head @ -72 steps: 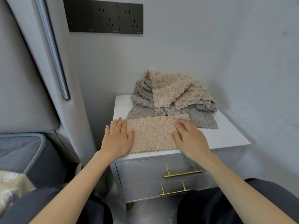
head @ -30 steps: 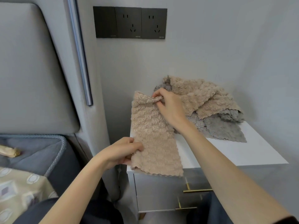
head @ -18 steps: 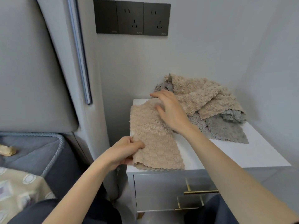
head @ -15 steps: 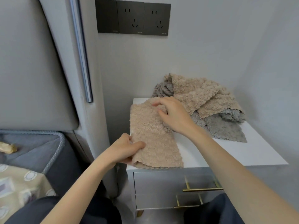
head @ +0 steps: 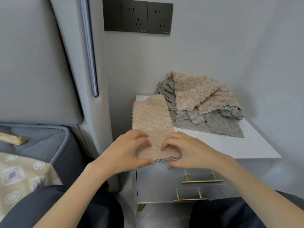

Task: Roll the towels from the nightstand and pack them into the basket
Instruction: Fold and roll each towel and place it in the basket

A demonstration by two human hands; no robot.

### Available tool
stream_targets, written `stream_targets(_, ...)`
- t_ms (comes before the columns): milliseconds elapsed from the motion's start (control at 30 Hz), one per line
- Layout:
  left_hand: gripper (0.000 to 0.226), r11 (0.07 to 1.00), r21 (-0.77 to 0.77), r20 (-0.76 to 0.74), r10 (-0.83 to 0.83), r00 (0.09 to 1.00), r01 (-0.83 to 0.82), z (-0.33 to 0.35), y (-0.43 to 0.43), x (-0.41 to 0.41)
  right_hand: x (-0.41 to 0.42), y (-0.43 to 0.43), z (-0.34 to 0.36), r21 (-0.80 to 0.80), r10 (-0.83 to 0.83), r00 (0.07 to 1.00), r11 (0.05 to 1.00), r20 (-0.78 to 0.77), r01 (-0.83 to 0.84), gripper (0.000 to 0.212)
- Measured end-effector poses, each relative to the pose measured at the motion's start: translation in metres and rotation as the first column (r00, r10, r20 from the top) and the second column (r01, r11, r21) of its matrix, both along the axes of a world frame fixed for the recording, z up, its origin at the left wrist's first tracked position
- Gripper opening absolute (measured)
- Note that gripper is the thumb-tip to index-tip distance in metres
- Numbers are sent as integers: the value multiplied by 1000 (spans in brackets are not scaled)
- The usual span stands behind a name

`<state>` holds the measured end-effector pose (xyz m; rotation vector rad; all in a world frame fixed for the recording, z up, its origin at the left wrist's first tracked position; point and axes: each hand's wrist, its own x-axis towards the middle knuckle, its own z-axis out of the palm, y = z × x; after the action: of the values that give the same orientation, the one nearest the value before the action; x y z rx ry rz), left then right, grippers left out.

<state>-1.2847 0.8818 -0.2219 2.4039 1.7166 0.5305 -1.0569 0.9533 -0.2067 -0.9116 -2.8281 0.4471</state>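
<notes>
The beige towel [head: 153, 122] you are working on lies as a long folded strip along the left edge of the nightstand [head: 230, 148]. It runs from the front edge back toward the rear left corner, and its near end hangs slightly over the front edge. Your left hand [head: 126, 152] and right hand [head: 190, 152] both grasp that near end. The fingers curl down onto the top of the cloth and the thumbs sit just under its scalloped hem, with the fingertips of the two hands close together.

Just beside the strip, toward the back edge, sits the pile of towels [head: 202, 104]. It has beige ones on top and grey ones beneath, and it touches the strip's right side. Below the top, two drawers carry brass handles [head: 202, 181]. A dark socket panel [head: 138, 15] is on the wall above. To your left are a padded headboard [head: 32, 63] and a grey mattress [head: 32, 142] with a patterned cloth [head: 19, 175] on it.
</notes>
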Motion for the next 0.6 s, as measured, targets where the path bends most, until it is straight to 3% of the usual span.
stream_targets(100,80,985,-171,-57,-17,998,7,-6,-3,2,3,-4,-7,90,27,999,996,19,-29,49)
stream_targets(233,65,984,-181,-73,-11,997,-2,-2,0,-2,5,0,-7,15,-5,998,1000,-70,6,38)
stream_targets(433,45,969,-245,166,57,985,-15,9,-6,-9,12,3,1,-129,-122,979,986,-165,101,22)
stream_targets(600,32,969,-216,203,164,965,-120,16,-8,-11,10,8,0,-155,-196,961,974,-196,167,18)
